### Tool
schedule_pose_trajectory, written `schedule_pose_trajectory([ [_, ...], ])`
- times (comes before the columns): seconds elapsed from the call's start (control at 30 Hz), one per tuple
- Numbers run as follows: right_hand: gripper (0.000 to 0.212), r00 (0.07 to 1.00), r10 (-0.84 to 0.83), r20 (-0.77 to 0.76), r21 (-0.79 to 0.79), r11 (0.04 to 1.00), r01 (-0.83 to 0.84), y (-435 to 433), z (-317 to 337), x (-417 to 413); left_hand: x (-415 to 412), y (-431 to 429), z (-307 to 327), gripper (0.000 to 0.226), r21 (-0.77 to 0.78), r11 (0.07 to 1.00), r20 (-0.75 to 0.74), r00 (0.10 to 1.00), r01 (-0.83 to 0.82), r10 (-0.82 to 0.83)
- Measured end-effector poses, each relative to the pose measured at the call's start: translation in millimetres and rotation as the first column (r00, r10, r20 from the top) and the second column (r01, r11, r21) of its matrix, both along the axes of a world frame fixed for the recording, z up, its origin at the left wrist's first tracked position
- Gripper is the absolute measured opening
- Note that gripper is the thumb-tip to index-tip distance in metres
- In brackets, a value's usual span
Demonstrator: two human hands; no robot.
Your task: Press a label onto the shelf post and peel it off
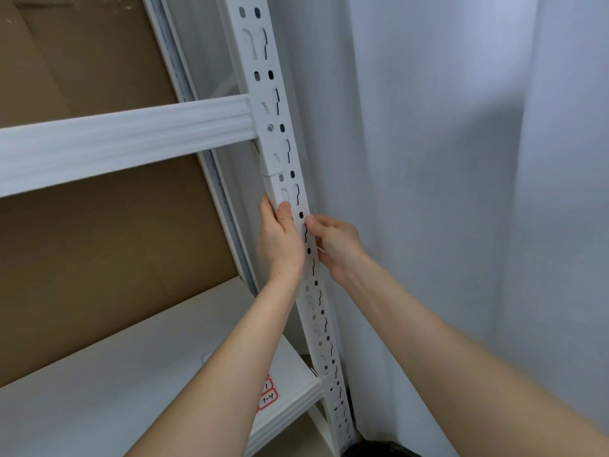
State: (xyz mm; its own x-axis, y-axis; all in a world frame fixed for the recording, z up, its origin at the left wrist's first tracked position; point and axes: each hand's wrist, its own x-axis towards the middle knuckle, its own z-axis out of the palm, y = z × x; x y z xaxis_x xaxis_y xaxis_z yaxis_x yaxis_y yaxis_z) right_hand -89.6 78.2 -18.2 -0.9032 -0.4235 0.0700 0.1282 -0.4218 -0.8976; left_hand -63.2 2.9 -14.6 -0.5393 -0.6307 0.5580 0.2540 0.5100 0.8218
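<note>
Both hands are on the white slotted upright post [298, 206] at the right side of the metal shelving rack. The left hand [280, 240] grips the post from its left edge, with the thumb lying on the front face and the fingers wrapped behind. The right hand [334, 245] holds the right edge of the same post at about the same height, with its fingers curled around that edge.

Just above the hands I see a joint [268, 174] in the post, where an upper section meets the lower section. The two sections look already lined up and touching, so I judge this connection as made or almost made; whether it is fully seated I cannot tell.

The upper crossbeam [125, 140] is already hooked into the post above the joint. Lower down, a white shelf board [115, 390] lies in place on its own beam, with red-bordered labels [267, 395] near its right end. No board lies on the upper crossbeam yet, so this level seems still unfinished. Behind the rack is brown cardboard [99, 242], and a pale curtain [461, 192] hangs to the right.
</note>
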Motion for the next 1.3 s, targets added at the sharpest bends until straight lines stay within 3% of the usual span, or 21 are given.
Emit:
schedule_pose_trajectory([
  [0.2,0.011,0.996,0.021,0.081,-0.002,1.000,-0.021,7.5,15.1,8.6,4.9,-3.7,1.7,0.033,0.011,0.998,0.013,0.998,0.055,-0.056],
  [0.27,0.020,0.994,0.013,0.109,0.023,1.000,-0.016,7.5,21.0,9.6,7.2,-3.6,2.8,0.029,0.003,0.998,0.017,0.998,0.061,-0.061],
  [0.6,0.019,0.998,-0.054,0.036,0.070,0.996,0.051,0.8,12.0,7.6,1.5,-5.9,-0.7,0.041,-0.011,1.000,0.049,0.999,0.013,-0.013],
  [0.8,0.011,0.994,0.007,0.109,0.016,1.000,-0.009,7.4,18.6,11.3,5.9,-6.6,3.2,0.037,0.003,0.997,0.042,0.997,0.072,-0.072],
  [0.9,0.027,0.989,-0.009,0.145,0.047,0.999,0.002,6.4,27.7,13.2,7.4,-7.0,4.5,0.035,-0.013,0.997,0.043,0.996,0.076,-0.075],
  [1.2,0.008,0.993,-0.054,0.101,0.054,0.997,0.049,1.5,20.1,7.9,4.0,-4.9,2.0,0.038,0.003,0.999,0.024,0.999,0.036,-0.036],
  [1.3,0.020,0.996,-0.065,0.056,0.064,0.996,0.061,-1.0,10.8,6.8,6.8,-5.0,4.5,0.036,0.010,0.997,0.022,0.997,0.072,-0.072],
])
